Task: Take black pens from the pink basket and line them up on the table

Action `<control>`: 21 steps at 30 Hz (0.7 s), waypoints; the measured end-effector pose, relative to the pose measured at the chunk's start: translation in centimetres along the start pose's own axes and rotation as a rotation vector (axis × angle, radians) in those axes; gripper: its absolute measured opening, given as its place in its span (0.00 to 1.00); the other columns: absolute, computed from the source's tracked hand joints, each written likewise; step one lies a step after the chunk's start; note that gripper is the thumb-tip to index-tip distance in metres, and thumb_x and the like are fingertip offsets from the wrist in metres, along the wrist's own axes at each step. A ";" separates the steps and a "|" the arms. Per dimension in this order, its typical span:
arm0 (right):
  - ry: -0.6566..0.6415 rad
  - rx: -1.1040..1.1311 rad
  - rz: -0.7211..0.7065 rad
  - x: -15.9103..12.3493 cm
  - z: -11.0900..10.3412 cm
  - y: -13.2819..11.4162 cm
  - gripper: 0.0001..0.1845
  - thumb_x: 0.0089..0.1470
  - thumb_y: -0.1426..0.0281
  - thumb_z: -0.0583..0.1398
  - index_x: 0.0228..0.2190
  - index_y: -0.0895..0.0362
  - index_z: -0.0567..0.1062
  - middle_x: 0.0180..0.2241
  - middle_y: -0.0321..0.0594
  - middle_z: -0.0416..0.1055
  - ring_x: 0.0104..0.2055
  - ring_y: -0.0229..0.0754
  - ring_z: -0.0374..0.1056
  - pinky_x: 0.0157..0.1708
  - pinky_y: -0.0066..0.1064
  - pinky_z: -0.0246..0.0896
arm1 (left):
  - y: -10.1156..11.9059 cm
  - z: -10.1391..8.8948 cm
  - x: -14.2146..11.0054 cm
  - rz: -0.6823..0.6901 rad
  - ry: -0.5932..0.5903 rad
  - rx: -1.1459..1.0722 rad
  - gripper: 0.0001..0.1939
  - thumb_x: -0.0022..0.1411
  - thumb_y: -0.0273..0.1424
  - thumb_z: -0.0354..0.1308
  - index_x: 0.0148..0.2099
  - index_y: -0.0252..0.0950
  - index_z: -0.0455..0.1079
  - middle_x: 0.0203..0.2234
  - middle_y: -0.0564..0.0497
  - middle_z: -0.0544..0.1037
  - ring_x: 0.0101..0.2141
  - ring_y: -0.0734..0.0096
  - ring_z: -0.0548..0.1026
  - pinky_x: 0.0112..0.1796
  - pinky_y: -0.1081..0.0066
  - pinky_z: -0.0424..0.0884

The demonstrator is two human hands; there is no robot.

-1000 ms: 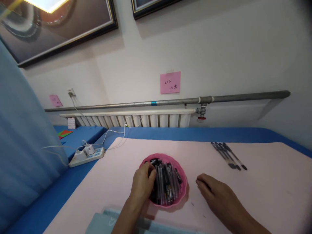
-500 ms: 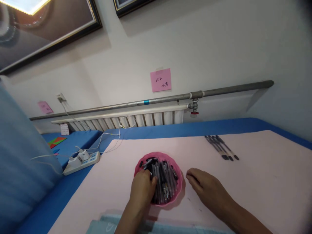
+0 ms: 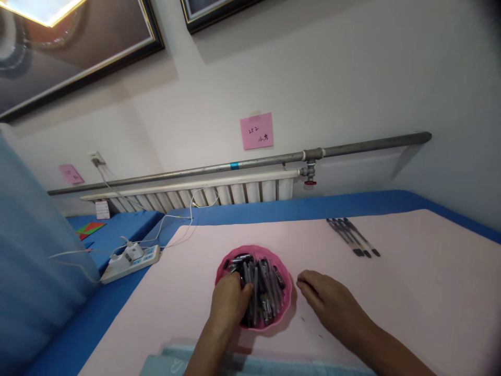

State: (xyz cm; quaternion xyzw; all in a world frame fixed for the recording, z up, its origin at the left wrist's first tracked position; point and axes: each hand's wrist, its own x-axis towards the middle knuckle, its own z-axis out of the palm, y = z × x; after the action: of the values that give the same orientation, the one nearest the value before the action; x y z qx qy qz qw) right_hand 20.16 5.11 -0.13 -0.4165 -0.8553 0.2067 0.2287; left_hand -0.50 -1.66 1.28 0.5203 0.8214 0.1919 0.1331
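Observation:
A pink bowl (image 3: 287,296) full of black pens (image 3: 264,287) sits on a pale pink sheet (image 3: 410,292). My left hand (image 3: 228,303) reaches into the bowl's left side, fingers curled down among the pens; what it grips is hidden. My right hand (image 3: 331,305) lies on the sheet just right of the bowl, fingers loosely bent and together, with nothing seen in it. Several black pens (image 3: 351,236) lie side by side further back on the right.
A white power strip (image 3: 131,257) with plugs and white cables lies on the blue table cover (image 3: 274,210) at the left. A radiator (image 3: 203,193) and a grey pipe (image 3: 352,149) run along the wall. A blue cloth (image 3: 31,261) hangs at far left.
The view has shifted a little. My left hand has dug slightly deeper among the pens; my right hand stays beside the bowl.

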 end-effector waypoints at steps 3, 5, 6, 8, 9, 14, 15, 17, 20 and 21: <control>0.029 0.079 0.023 0.0 -0.4 -0.6 0.12 0.54 0.66 0.48 0.25 0.54 0.68 0.25 0.38 0.69 0.28 0.41 0.64 0.30 0.32 0.57 | 0.0 -0.5 -0.1 -0.016 0.107 -0.187 0.10 0.53 0.35 0.52 0.24 0.36 0.66 0.21 0.49 0.73 0.25 0.67 0.69 0.26 0.71 0.57; 0.020 0.211 0.046 0.0 -0.7 -1.4 0.12 0.54 0.65 0.49 0.24 0.54 0.68 0.24 0.37 0.69 0.28 0.40 0.64 0.29 0.30 0.57 | 0.3 -0.7 -0.5 -0.002 0.169 -0.421 0.11 0.54 0.37 0.52 0.25 0.36 0.65 0.20 0.52 0.72 0.25 0.71 0.68 0.27 0.73 0.58; 0.009 0.292 0.055 -0.1 -0.9 -1.9 0.12 0.54 0.65 0.49 0.25 0.55 0.69 0.24 0.36 0.69 0.28 0.40 0.64 0.29 0.30 0.57 | 0.6 -0.7 -0.8 0.015 0.168 -0.552 0.11 0.54 0.37 0.52 0.26 0.36 0.65 0.20 0.53 0.71 0.24 0.72 0.68 0.26 0.74 0.59; -0.030 0.455 0.066 -0.3 -0.9 -3.1 0.11 0.53 0.64 0.51 0.28 0.55 0.70 0.25 0.35 0.69 0.28 0.39 0.65 0.29 0.28 0.58 | 1.5 -0.3 -1.5 0.046 0.078 -0.787 0.11 0.54 0.38 0.52 0.28 0.36 0.65 0.18 0.56 0.68 0.21 0.75 0.65 0.24 0.75 0.59; -0.057 0.520 0.072 -0.4 -0.7 -3.7 0.10 0.52 0.64 0.52 0.32 0.55 0.71 0.26 0.35 0.70 0.28 0.39 0.65 0.29 0.28 0.59 | 2.0 0.0 -1.9 0.052 0.008 -0.876 0.11 0.54 0.39 0.53 0.28 0.36 0.65 0.17 0.56 0.67 0.19 0.77 0.64 0.23 0.76 0.59; -0.138 0.625 0.138 -0.6 0.3 -4.7 0.13 0.45 0.70 0.56 0.37 0.53 0.71 0.23 0.31 0.68 0.26 0.37 0.64 0.25 0.26 0.57 | 3.3 1.6 -3.0 0.070 -0.252 -0.991 0.11 0.55 0.39 0.52 0.32 0.36 0.66 0.18 0.56 0.69 0.19 0.76 0.64 0.21 0.76 0.59; -0.126 0.625 0.163 -0.5 0.4 -4.5 0.13 0.45 0.70 0.56 0.36 0.53 0.71 0.22 0.31 0.67 0.25 0.37 0.63 0.24 0.26 0.56 | 3.2 1.7 -3.0 0.104 -0.237 -0.918 0.11 0.56 0.38 0.51 0.32 0.36 0.67 0.20 0.55 0.70 0.20 0.75 0.66 0.22 0.75 0.60; -0.079 0.650 0.211 -0.2 0.3 -4.0 0.12 0.45 0.70 0.55 0.36 0.53 0.71 0.22 0.31 0.66 0.25 0.36 0.63 0.24 0.26 0.56 | 2.8 1.5 -2.6 0.179 -0.124 -0.696 0.10 0.57 0.35 0.50 0.34 0.36 0.69 0.24 0.51 0.74 0.26 0.71 0.70 0.28 0.72 0.63; -0.015 0.714 0.261 0.2 0.0 -3.2 0.13 0.46 0.67 0.56 0.37 0.54 0.71 0.24 0.32 0.66 0.24 0.36 0.62 0.22 0.25 0.56 | 1.8 1.1 -1.9 0.186 0.038 -0.388 0.09 0.57 0.29 0.48 0.35 0.37 0.70 0.31 0.48 0.76 0.33 0.67 0.72 0.34 0.69 0.63; -0.002 0.725 0.273 0.2 -0.1 -3.0 0.13 0.46 0.66 0.56 0.37 0.54 0.70 0.24 0.32 0.66 0.23 0.35 0.62 0.21 0.25 0.55 | 1.5 1.0 -1.7 0.170 0.056 -0.327 0.09 0.57 0.27 0.47 0.35 0.37 0.70 0.31 0.48 0.76 0.33 0.66 0.72 0.35 0.68 0.63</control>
State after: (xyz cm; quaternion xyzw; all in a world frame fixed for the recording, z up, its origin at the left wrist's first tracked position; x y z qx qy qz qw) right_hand 18.23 3.61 1.66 -0.4186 -0.6635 0.5246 0.3307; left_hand 1.86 -2.47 1.12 0.5537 0.7357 0.3479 0.1763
